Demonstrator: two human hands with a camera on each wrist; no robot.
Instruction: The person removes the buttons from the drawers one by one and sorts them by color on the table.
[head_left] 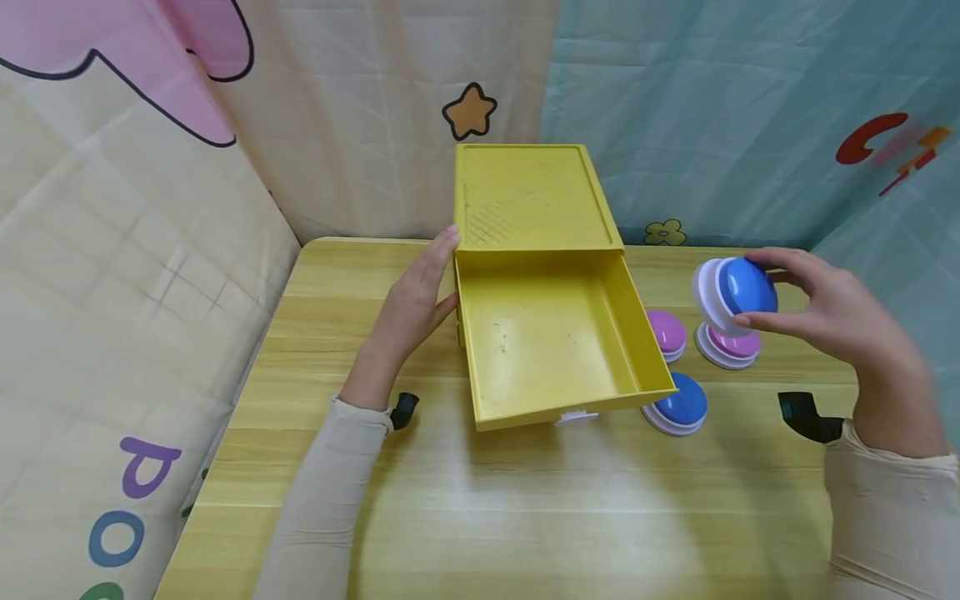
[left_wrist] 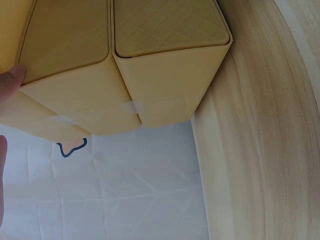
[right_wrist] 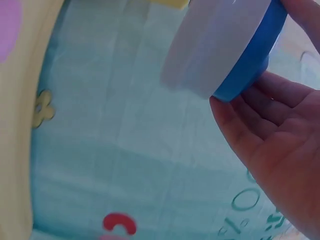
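Note:
A yellow drawer box stands on the table with its top drawer pulled out; nothing lies inside that drawer. My left hand rests against the box's left side, fingers fairly straight, fingertips at the upper edge. In the left wrist view the box's side shows stacked sections. My right hand grips a blue-topped round push button with a white base, raised and tilted above the table. In the right wrist view, thumb and fingers pinch the rim of this blue button.
Right of the drawer, on the wooden table, sit a pink button, another pink button partly behind the held one, and a blue button close to the drawer's front corner. Printed curtains hang behind and at the sides.

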